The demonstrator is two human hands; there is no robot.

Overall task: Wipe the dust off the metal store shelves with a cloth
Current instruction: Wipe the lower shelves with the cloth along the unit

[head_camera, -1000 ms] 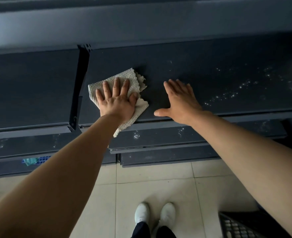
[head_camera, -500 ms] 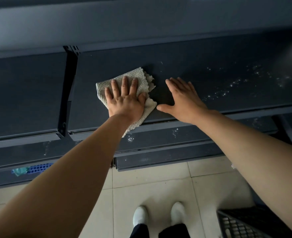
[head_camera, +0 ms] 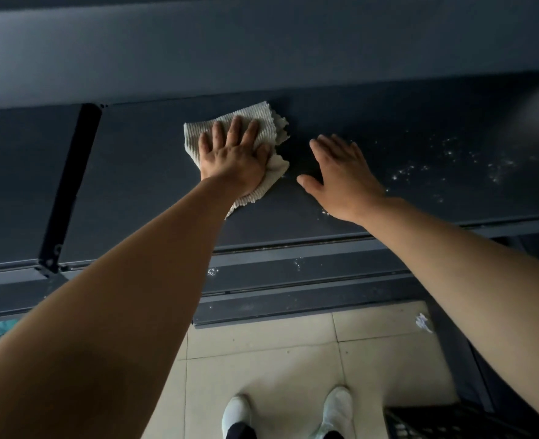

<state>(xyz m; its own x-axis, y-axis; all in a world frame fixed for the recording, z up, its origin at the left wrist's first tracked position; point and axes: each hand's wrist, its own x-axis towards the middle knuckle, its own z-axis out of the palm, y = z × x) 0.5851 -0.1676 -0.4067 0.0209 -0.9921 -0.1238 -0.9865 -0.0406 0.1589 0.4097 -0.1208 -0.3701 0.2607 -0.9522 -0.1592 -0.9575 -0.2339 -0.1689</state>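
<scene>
Dark-grey painted steel forms the shelf deck [head_camera: 141, 185] under inspection. Well to the left of the left hand, a black bracket [head_camera: 68, 191] runs front to back and divides this deck from its neighbour.

The left hand [head_camera: 233, 160] lies flat on the ribbed beige cloth [head_camera: 255, 118], 4 fingers straight and pointing at the back panel, gripping nothing. In my judgement the palm pressure is what holds the cloth against the metal. The cloth is bunched, with folds showing beyond the fingertips, on the thumb side and below the wrist.

Just to the right of the cloth, the right hand [head_camera: 341, 179] rests flat on bare deck, fingers spread, thumb toward the cloth, holding nothing. Whether thumb and cloth touch cannot be confirmed. This hand probably braces the reach.

Farther right of that hand, white dust specks [head_camera: 420, 167] are scattered, well apart from the cloth. No specks show left of the left hand, so the task appears part done, and the next pass should go right. Below the wrists, the lower shelf [head_camera: 293, 270] also carries specks.
</scene>
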